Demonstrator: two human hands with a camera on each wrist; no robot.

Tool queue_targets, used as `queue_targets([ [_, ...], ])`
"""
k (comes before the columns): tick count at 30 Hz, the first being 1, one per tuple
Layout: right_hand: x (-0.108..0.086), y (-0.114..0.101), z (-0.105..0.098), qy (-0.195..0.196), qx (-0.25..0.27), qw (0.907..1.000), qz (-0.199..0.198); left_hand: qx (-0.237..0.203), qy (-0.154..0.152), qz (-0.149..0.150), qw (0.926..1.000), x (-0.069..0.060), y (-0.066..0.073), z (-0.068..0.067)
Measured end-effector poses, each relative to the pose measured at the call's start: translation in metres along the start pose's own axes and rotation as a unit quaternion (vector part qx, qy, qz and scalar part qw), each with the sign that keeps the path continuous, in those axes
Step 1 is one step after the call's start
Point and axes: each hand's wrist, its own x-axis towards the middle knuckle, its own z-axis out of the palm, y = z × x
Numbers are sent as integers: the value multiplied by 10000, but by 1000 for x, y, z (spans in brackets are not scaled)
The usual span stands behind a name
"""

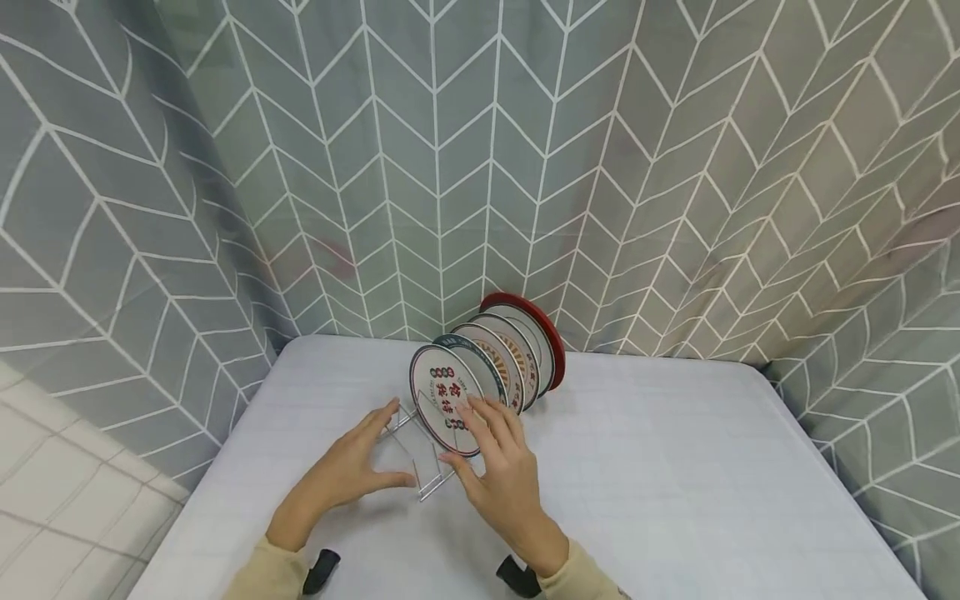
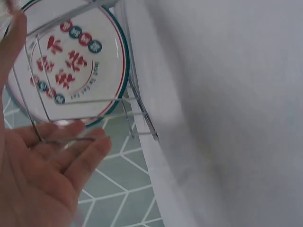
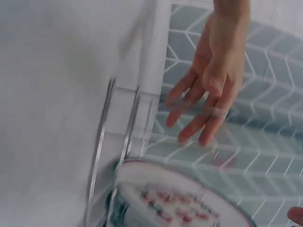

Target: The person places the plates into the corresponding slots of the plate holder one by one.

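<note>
A silver wire dish rack (image 1: 427, 482) stands on the table, with several round plates upright in a row. The front plate (image 1: 442, 387) is white with a dark rim and red characters; behind it the others overlap, with a red round piece (image 1: 557, 354) at the back. My left hand (image 1: 341, 467) is at the rack's left side, thumb and fingers spread apart; in the left wrist view its fingers lie by the rack's wires (image 2: 75, 115). The right hand (image 1: 504, 475) reaches over the rack's right side, fingers extended before the front plate's face. Whether its fingertips touch the plate cannot be told.
A white cloth covers the table (image 1: 675, 467). Grey curtains (image 1: 465, 167) with white chevron lines hang behind it and at both sides. Dark wrist-worn pieces (image 1: 321, 572) show by the sleeves. Pale tiles (image 1: 60, 492) lie beyond the left edge.
</note>
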Motion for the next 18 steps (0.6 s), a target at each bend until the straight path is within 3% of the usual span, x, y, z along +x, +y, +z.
queue_targets([
  [3, 1, -9, 11, 64, -65, 9993, -365, -243, 19, 170, 9996, -2, -3, -2],
  [5, 0, -12, 19, -148, -38, 9991, -395, -347, 22, 254, 9991, -2, -3, -3],
  [11, -7, -8, 49, -985, -346, 9943, 204, -479, -1, 306, 9984, -2, -6, -3],
  [18, -14, -5, 61, -1266, -342, 9897, 579, -315, 107, 436, 9985, -3, -7, -4],
])
